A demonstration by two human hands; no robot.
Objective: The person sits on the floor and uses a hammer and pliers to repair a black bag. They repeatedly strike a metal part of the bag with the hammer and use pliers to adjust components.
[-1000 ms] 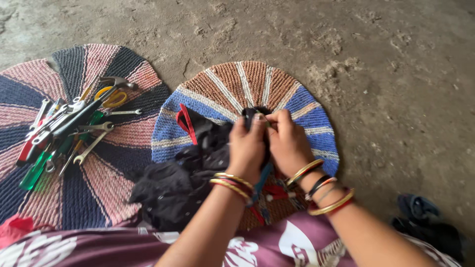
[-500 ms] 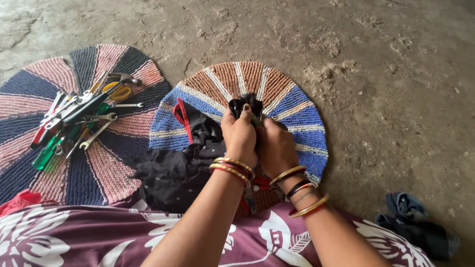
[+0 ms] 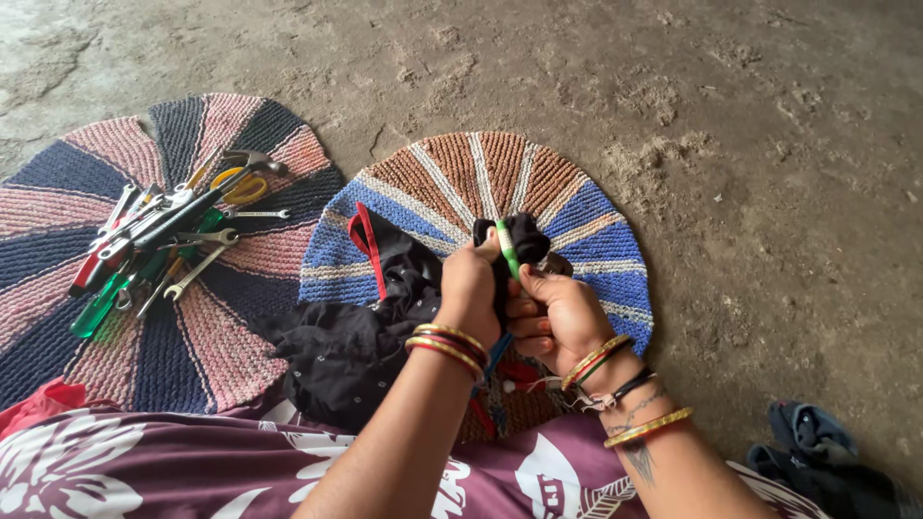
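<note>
Head view: both hands meet over the round brown-and-blue mat (image 3: pixel 586 216). Left hand (image 3: pixel 469 293) is closed around bunched black cloth (image 3: pixel 365 336); right hand (image 3: pixel 558 317) pinches a green-handled tool (image 3: pixel 507 248) wrapped in that cloth. At nine o'clock, a heap of tools (image 3: pixel 159 240) lies on the striped mat (image 3: pixel 58 173).

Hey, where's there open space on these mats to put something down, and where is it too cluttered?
Free: the far brown-and-white wedges of the right mat, beyond both hands, and its blue right edge. On the left mat, the far rim and the near wedges beside the black cloth. Crowded: the tool pile mid-left mat, and around the left hand and right hand gripping cloth and a green tool.
</note>
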